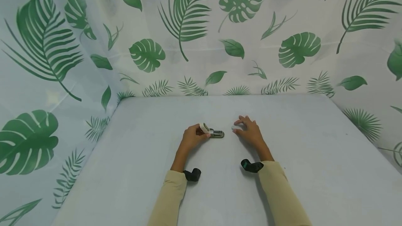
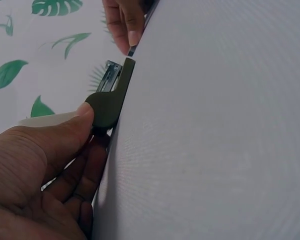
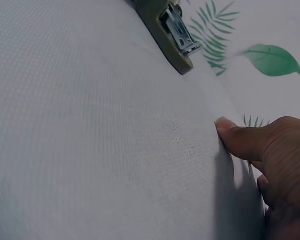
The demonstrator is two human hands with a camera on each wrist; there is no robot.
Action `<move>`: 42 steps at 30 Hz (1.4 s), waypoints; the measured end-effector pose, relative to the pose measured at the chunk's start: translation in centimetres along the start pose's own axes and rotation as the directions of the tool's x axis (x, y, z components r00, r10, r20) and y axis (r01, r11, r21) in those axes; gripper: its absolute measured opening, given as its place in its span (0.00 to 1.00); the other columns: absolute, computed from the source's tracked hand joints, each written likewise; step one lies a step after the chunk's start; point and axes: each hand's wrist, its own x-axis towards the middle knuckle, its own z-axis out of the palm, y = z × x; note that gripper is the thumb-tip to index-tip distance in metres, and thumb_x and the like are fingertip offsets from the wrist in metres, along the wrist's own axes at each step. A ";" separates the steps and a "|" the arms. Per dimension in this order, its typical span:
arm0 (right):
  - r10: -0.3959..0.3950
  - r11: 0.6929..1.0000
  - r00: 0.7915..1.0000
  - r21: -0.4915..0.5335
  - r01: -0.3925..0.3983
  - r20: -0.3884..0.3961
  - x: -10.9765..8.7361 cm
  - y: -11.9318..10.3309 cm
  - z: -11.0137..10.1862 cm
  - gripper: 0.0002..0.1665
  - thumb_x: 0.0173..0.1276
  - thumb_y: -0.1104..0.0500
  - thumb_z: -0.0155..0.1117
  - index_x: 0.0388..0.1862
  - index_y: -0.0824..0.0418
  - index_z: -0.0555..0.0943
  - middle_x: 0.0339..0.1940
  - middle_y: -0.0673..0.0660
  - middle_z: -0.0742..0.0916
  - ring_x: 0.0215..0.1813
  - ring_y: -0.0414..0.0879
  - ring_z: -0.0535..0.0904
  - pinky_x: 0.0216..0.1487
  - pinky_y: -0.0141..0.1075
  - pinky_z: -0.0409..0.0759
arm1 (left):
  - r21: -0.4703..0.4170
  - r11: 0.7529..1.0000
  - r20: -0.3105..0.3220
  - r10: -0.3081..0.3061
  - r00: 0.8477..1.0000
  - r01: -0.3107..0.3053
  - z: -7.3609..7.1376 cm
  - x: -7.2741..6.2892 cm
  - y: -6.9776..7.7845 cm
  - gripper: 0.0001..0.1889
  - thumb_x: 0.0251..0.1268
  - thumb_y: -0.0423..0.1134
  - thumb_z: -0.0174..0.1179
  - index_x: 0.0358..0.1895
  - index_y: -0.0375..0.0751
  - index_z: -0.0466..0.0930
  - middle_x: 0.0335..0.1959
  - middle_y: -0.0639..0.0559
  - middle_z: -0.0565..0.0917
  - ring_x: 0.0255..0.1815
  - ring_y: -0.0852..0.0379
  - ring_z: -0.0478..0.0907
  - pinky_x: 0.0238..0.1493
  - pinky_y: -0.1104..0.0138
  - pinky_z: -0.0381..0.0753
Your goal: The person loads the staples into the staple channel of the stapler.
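A small olive-green stapler (image 1: 217, 134) lies on the table with its cream-coloured top swung up and back, so the metal staple channel (image 2: 109, 77) is exposed. My left hand (image 1: 192, 137) grips its hinge end, the thumb pressing on the round side. To the right, apart from the stapler, my right hand (image 1: 252, 134) pinches a small silvery strip (image 2: 132, 50) that looks like a strip of staples, close to the table surface. In the right wrist view the thumb (image 3: 240, 140) hides that strip.
The table (image 1: 132, 170) has a pale cover. Behind it and at both sides hangs a white curtain (image 1: 194, 65) printed with green leaves. Black wrist cameras (image 1: 251, 166) sit on both forearms, over pale yellow sleeves.
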 end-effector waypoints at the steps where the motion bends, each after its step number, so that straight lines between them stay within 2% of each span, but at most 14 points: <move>1: -0.001 1.000 1.000 -0.005 0.001 -0.007 0.0 -0.1 0.1 0.18 0.66 0.57 0.67 0.52 0.64 0.79 0.74 0.66 0.68 0.80 0.63 0.50 0.78 0.54 0.37 | 0.002 1.000 -0.002 0.000 1.000 0.000 0.0 0.0 0.0 0.15 0.59 0.40 0.70 0.45 0.36 0.82 0.41 0.42 0.87 0.42 0.49 0.84 0.48 0.57 0.80; 12: -0.019 1.000 0.998 -0.010 0.019 -0.065 -0.1 0.1 0.5 0.14 0.66 0.59 0.67 0.48 0.65 0.82 0.72 0.64 0.72 0.78 0.62 0.55 0.79 0.53 0.41 | 0.000 1.000 -0.009 0.014 1.000 -0.014 -0.1 0.0 -0.3 0.16 0.59 0.41 0.70 0.46 0.36 0.82 0.41 0.43 0.87 0.43 0.49 0.84 0.50 0.56 0.79; 20: -0.055 0.997 0.992 -0.053 0.049 -0.113 -0.1 0.2 0.7 0.11 0.66 0.59 0.66 0.43 0.65 0.84 0.68 0.63 0.76 0.76 0.62 0.60 0.75 0.57 0.54 | -0.002 1.000 -0.012 0.016 1.000 -0.016 0.0 0.0 -0.3 0.16 0.59 0.41 0.70 0.46 0.36 0.82 0.41 0.42 0.88 0.43 0.48 0.85 0.51 0.55 0.79; 24: -0.070 0.996 0.990 -0.060 0.063 -0.125 -0.1 0.2 0.9 0.11 0.67 0.57 0.66 0.42 0.65 0.84 0.67 0.63 0.78 0.75 0.61 0.62 0.74 0.56 0.57 | 0.004 1.000 -0.019 0.010 1.000 -0.010 -0.1 0.0 -0.2 0.16 0.59 0.41 0.70 0.46 0.36 0.82 0.42 0.42 0.88 0.43 0.48 0.85 0.51 0.55 0.79; 27: -0.037 0.999 0.993 -0.030 0.034 -0.111 0.0 0.0 0.9 0.13 0.70 0.55 0.64 0.44 0.64 0.83 0.67 0.62 0.77 0.75 0.60 0.63 0.73 0.56 0.57 | 0.000 1.000 -0.019 0.009 1.000 -0.009 -0.1 0.0 -0.3 0.16 0.59 0.41 0.70 0.46 0.36 0.82 0.42 0.42 0.87 0.43 0.47 0.85 0.50 0.55 0.80; 30: -0.014 0.998 0.997 0.052 0.018 -0.076 -0.1 -0.3 0.8 0.13 0.71 0.56 0.62 0.46 0.65 0.81 0.67 0.63 0.76 0.73 0.61 0.64 0.73 0.56 0.58 | -0.011 1.000 -0.013 0.009 1.000 -0.009 -0.2 0.0 -0.3 0.16 0.59 0.41 0.70 0.46 0.36 0.82 0.42 0.42 0.87 0.44 0.47 0.85 0.51 0.55 0.80; 33: -0.067 0.990 0.997 0.118 0.071 -0.041 -0.3 -0.7 0.8 0.11 0.70 0.60 0.63 0.45 0.68 0.81 0.65 0.66 0.77 0.71 0.62 0.66 0.72 0.57 0.59 | -0.020 1.000 -0.011 0.009 1.000 -0.009 -0.2 0.0 -0.3 0.16 0.59 0.41 0.70 0.46 0.36 0.82 0.43 0.42 0.87 0.44 0.47 0.85 0.51 0.55 0.80; 37: -0.186 0.973 0.982 0.136 0.186 -0.010 -0.6 -1.7 0.9 0.09 0.66 0.63 0.66 0.42 0.68 0.82 0.61 0.69 0.78 0.66 0.65 0.71 0.68 0.59 0.64 | -0.029 1.000 -0.012 0.005 1.000 -0.005 -0.2 0.0 -0.2 0.16 0.58 0.40 0.70 0.46 0.35 0.82 0.43 0.41 0.87 0.44 0.47 0.85 0.51 0.55 0.80; 42: -0.227 0.965 0.973 0.146 0.219 0.038 -0.7 -3.2 1.1 0.08 0.65 0.63 0.68 0.41 0.65 0.83 0.60 0.68 0.78 0.64 0.65 0.72 0.66 0.60 0.66 | -0.023 1.000 -0.015 -0.002 1.000 0.002 -0.2 0.0 -0.2 0.16 0.58 0.41 0.70 0.46 0.36 0.83 0.43 0.42 0.88 0.44 0.48 0.85 0.50 0.56 0.80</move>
